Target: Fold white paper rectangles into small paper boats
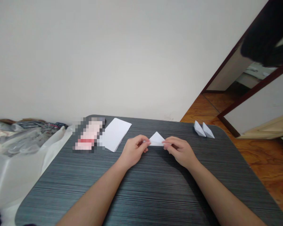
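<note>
A small white folded paper triangle (157,139) is held just above the dark striped table (141,188), near its middle. My left hand (133,151) pinches the paper's left corner with curled fingers. My right hand (180,150) pinches its right corner the same way. Both forearms reach in from the near edge.
A stack of white paper sheets (115,133) lies left of my hands, beside a blurred pink and white item (89,135). Two small folded white paper shapes (204,129) stand at the table's far right corner. Plastic bags and clutter (19,141) sit off the left edge; wooden floor (261,153) lies to the right.
</note>
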Motion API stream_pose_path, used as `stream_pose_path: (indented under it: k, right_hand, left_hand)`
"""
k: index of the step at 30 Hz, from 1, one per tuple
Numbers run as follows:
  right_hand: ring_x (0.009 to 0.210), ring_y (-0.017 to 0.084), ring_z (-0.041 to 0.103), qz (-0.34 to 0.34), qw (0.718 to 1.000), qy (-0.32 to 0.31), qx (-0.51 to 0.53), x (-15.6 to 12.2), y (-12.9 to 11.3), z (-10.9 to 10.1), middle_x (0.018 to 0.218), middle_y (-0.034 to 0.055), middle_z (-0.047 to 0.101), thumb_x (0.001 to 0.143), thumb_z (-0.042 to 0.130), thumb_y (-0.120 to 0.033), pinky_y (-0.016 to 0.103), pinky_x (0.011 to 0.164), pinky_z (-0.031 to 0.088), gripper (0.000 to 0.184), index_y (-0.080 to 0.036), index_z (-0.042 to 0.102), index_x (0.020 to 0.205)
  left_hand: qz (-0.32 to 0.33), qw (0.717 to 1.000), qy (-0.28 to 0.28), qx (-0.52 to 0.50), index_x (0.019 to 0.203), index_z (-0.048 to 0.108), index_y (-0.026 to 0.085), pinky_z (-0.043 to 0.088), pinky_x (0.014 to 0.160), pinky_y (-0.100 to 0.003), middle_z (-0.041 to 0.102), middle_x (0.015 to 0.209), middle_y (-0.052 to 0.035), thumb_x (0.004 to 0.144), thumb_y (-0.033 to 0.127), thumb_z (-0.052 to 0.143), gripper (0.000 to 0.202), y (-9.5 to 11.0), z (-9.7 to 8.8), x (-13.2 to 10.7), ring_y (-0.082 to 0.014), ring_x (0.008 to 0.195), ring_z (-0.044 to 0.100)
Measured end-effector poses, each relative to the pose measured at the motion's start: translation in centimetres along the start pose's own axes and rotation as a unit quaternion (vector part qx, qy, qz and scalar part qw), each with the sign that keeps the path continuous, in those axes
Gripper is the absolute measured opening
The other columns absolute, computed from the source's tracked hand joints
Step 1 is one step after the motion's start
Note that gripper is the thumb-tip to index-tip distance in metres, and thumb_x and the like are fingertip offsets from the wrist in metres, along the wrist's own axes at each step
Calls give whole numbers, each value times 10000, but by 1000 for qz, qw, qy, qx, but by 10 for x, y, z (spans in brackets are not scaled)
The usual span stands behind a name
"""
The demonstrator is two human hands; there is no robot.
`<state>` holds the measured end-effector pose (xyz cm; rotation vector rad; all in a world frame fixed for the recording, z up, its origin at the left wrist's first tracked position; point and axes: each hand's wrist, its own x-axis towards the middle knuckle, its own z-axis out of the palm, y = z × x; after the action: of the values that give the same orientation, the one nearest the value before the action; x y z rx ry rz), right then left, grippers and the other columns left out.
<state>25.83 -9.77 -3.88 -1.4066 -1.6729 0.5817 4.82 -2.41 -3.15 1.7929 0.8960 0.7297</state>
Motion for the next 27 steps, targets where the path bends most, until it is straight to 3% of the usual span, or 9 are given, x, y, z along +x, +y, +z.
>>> stream_pose_path:
  k: [7, 19, 27]
  right_hand:
    - [576, 133, 555, 66, 998, 17, 15, -1, 0, 4, 683, 18, 629, 852, 547, -288, 244, 527, 432, 125, -190, 619, 824]
    - [543, 123, 542, 102, 990, 20, 97, -2, 1, 8, 676, 12, 631, 853, 538, -286, 233, 499, 409, 117, -194, 516, 922]
    - [559, 135, 566, 89, 995, -3, 55, -3, 1, 10, 675, 5, 629, 846, 539, -286, 243, 526, 425, 184, -197, 517, 1006]
  left_hand:
    - [2, 1000, 8, 7, 844, 572, 172, 415, 567, -226, 600, 611, 7, 854, 352, 476, 204, 1, 0, -1, -115, 557, 553]
    - [-8, 999, 32, -29, 933, 495, 194, 405, 559, -219, 572, 598, 31, 848, 331, 494, 162, -1, 4, -1, -114, 556, 554]
    - [3, 1000, -7, -27, 1203, 451, 202, 406, 557, -221, 603, 716, 8, 816, 290, 539, 407, 1, 4, -1, -113, 586, 553]
